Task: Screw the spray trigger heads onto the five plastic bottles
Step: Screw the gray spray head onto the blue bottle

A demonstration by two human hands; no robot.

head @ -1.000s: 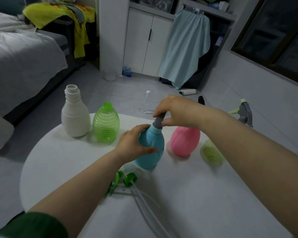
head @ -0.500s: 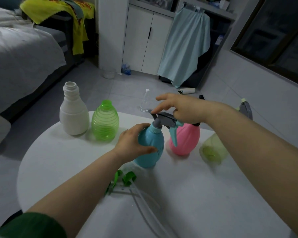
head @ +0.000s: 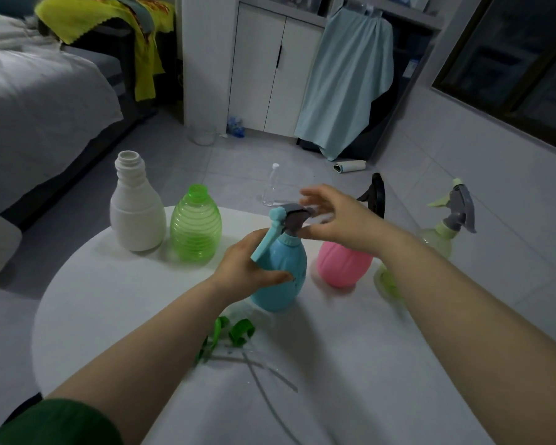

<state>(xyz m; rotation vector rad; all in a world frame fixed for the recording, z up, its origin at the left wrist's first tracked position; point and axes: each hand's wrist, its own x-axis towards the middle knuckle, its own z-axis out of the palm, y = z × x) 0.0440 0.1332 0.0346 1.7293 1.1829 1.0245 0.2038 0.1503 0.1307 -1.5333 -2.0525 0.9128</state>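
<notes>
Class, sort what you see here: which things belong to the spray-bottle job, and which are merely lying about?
Job: blue plastic bottle held by left hand; grey trigger head at right hand; pink bottle; white bottle; ribbed green bottle; loose green trigger heads.

Lying about: yellow cloth; pale blue cloth.

A round white table (head: 116, 316) carries white (head: 137, 216), green (head: 196, 234), blue (head: 281, 277), pink (head: 344, 264) and pale-green (head: 434, 244) bottles, plus loose trigger heads (head: 235, 335).

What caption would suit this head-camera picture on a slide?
Left hand steadies the blue bottle while the right hand turns its spray head.
</notes>
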